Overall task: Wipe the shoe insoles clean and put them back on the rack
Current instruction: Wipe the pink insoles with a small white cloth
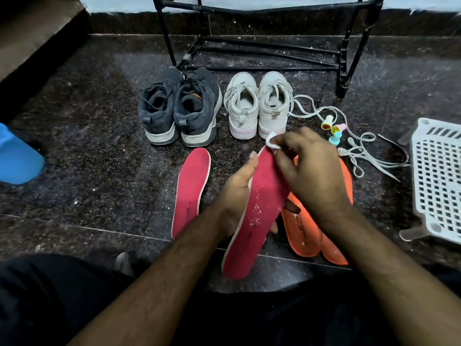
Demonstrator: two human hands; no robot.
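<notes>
My left hand [238, 193] grips a red insole [257, 218] from underneath and holds it tilted above the floor; white specks dot its middle. My right hand [306, 168] pinches a small white pad [271, 142] against the insole's toe end. A second red insole [190, 189] lies flat on the floor to the left. Two orange insoles [305, 233] lie under my right forearm, partly hidden. The black metal shoe rack [262, 51] stands at the back against the wall.
A dark pair of sneakers [179, 108] and a white pair [259, 106] stand before the rack. Loose white laces [359, 151] and three small coloured bottles [334, 131] lie to the right. A white perforated stool [434, 181] sits at far right, a blue object [17, 158] at far left.
</notes>
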